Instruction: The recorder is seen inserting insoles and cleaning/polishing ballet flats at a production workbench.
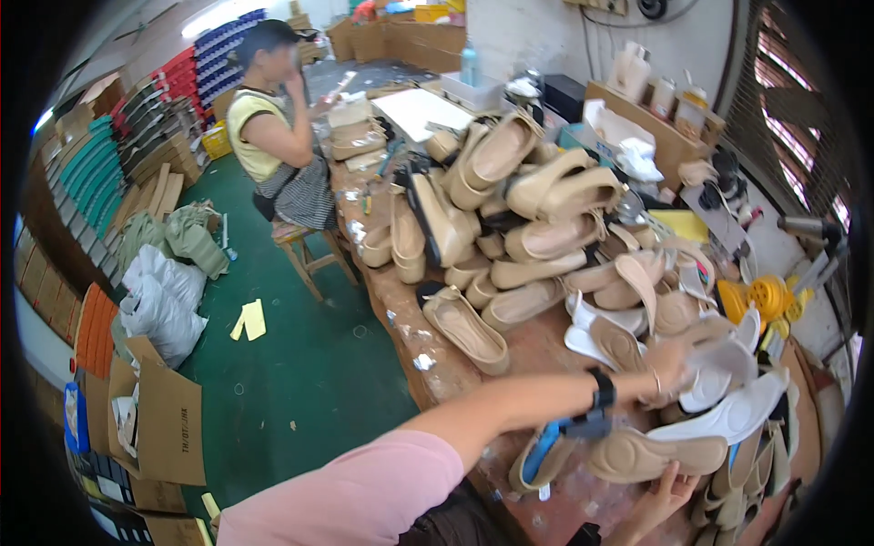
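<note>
My left hand [671, 366], blurred, reaches across the bench among loose insoles, beside a translucent whitish piece [721, 371]. Whether its fingers hold anything cannot be made out. A dark watch is on that wrist. Below it, my right hand [672, 491] grips the edge of a beige cushioned insole [651, 457]. Just left of this insole lies a beige shoe [539, 462] with something blue inside it, partly behind the left forearm. White-bottomed insoles [742, 414] lie to the right of both hands.
Beige flat shoes [519, 259] form a large heap across the bench [428, 364]. Yellow plastic parts [769, 298] stand at the right by the wall. Across the bench's far left side, another person [273, 127] sits on a wooden stool [305, 250]. Cardboard boxes [173, 423] stand on the green floor.
</note>
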The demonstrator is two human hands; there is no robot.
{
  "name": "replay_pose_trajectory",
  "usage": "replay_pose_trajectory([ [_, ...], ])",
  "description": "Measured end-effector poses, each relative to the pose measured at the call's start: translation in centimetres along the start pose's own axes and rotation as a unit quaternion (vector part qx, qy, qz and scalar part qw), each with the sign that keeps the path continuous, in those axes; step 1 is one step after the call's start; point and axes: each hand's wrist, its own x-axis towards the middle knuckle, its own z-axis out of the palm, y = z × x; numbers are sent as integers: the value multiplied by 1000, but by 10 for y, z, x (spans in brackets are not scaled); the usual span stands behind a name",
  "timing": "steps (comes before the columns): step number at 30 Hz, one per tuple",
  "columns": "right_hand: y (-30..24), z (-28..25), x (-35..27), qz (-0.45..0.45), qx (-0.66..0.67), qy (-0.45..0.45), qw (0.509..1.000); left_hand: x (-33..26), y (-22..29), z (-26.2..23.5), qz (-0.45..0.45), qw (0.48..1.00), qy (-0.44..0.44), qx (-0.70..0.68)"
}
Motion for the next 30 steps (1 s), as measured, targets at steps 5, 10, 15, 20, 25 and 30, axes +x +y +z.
replay_pose_trajectory([
  [5,-32,18,-15,166,30,-27,985,-58,56,-66,-49,997,-48,-19],
  [10,-38,34,-13,199,127,-60,970,36,6,-73,113,859,223,447],
  [15,-58,27,-40,233,167,-77,955,-79,63,7,-127,986,-81,-72],
  [20,-38,33,-63,229,102,-81,965,-133,14,25,-100,989,-66,-92],
  [25,-31,30,-88,153,12,-36,988,-147,1,24,-128,966,-49,-220],
  [30,-56,24,-90,-63,135,13,989,-106,-8,-20,-201,944,56,-255],
])
